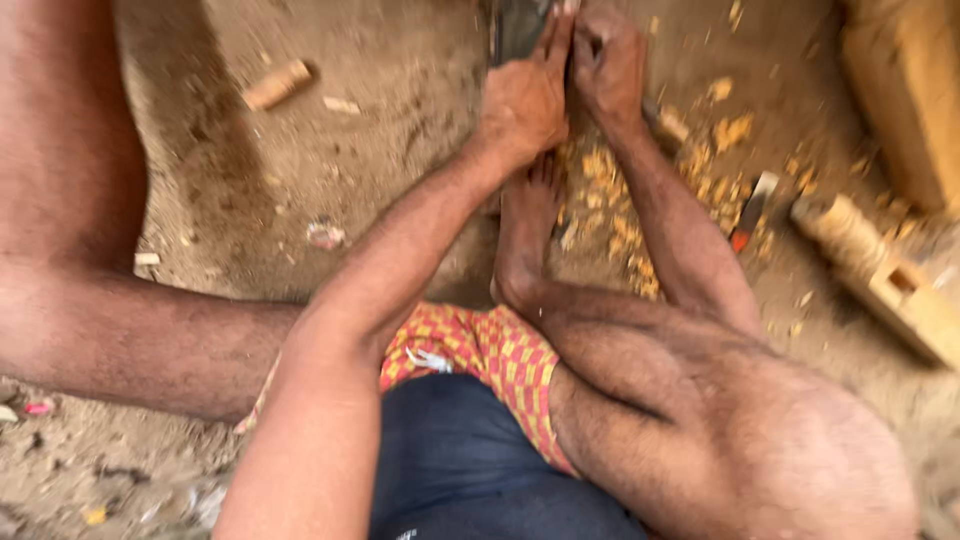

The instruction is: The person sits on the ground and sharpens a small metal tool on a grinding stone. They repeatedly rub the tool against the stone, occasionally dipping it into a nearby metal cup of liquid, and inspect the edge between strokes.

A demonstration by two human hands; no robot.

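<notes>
Up at the top edge of the view, left hand (525,100) and right hand (608,62) pressed side by side, knuckles nearly touching. Left fingers stretched forward along a dark flat piece (515,25) that runs out of the picture; right fingers curled down tight just beside it. Too blurred to tell whether either hand is truly clamped on that piece or only bearing on it, and impossible to say what lies under the right palm.

Just below the hands, a bare foot (530,215) pointing toward them, toes close under the left wrist, as if bracing. Right of the foot, pale wood chips (615,200) strewn thick over the dirt floor (330,160) and thinning outward.

Judged from the fresh chips and the joined grip: cutting or shaving of wood under way, mid-stroke rather than finished. Any further stroke calls for steady two-handed pressure, the foot kept firm, fingers kept clear of the dark piece's edge.

Farther right, a red-handled tool (750,210) lying among the chips, then a turned wooden spindle (845,230) on its side, and a big pale timber block (905,90) in the corner. Off to the left, well apart, a small wooden offcut (277,84). Nearest the camera, a red-and-yellow checked cloth (490,350) across the lap.
</notes>
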